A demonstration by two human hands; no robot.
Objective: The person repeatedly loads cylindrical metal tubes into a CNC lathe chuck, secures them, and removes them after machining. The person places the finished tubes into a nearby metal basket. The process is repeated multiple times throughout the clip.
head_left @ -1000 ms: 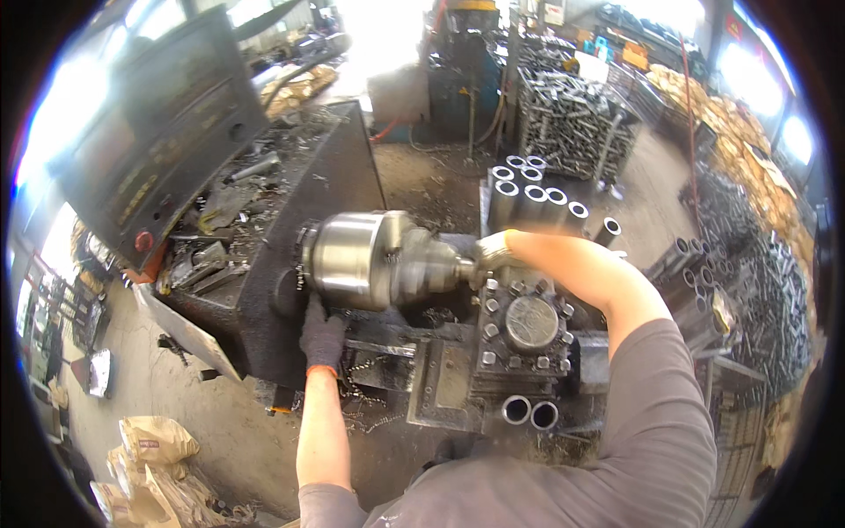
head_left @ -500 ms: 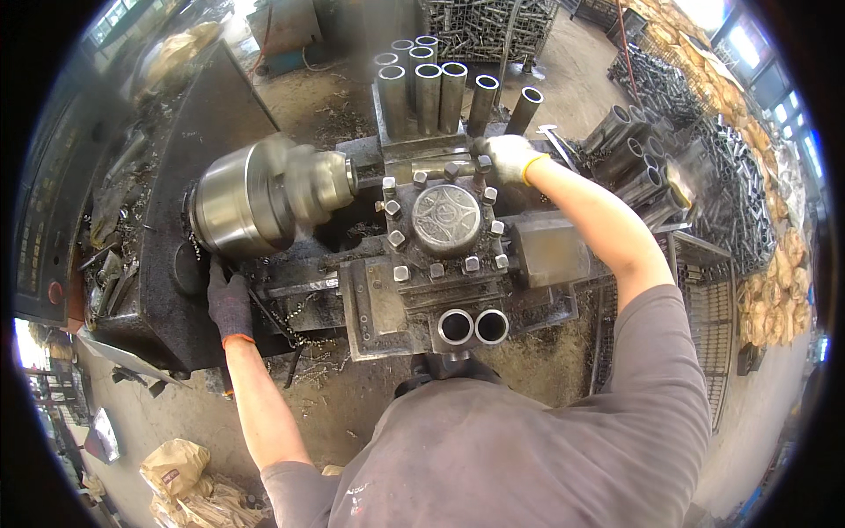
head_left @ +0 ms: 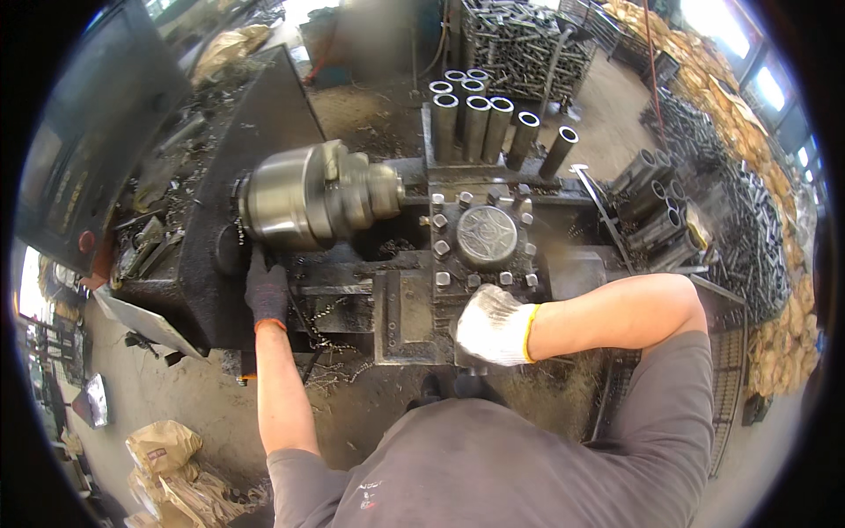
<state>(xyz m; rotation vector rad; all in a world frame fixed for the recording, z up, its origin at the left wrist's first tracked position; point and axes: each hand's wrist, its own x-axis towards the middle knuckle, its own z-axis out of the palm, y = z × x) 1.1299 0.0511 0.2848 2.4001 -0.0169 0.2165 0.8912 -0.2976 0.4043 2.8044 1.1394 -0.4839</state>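
Observation:
My left hand (head_left: 266, 292), in a dark glove with an orange cuff, is at the headstock just below the lathe chuck (head_left: 286, 198). Its fingers look closed, and what they hold is hidden. Motion blur covers the chuck's front jaws and the workpiece. In a white glove with a yellow cuff, my right hand (head_left: 497, 326) curls over the front of the carriage, below the square tool post (head_left: 487, 238). Whatever lies under its fingers cannot be seen. Several steel tubes (head_left: 476, 128) stand upright behind the tool post.
More tubes (head_left: 656, 211) lie tilted at the right, beside a T-shaped metal tool (head_left: 598, 202). Wire baskets of metal parts (head_left: 528, 53) stand at the back. Curly metal chips (head_left: 330, 330) hang about the bed. Brown sacks (head_left: 167, 449) lie at the lower left.
My right hand has come from behind the tool post to the carriage front, over where two tube ends showed. My left hand stays by the chuck. The whole view has shifted.

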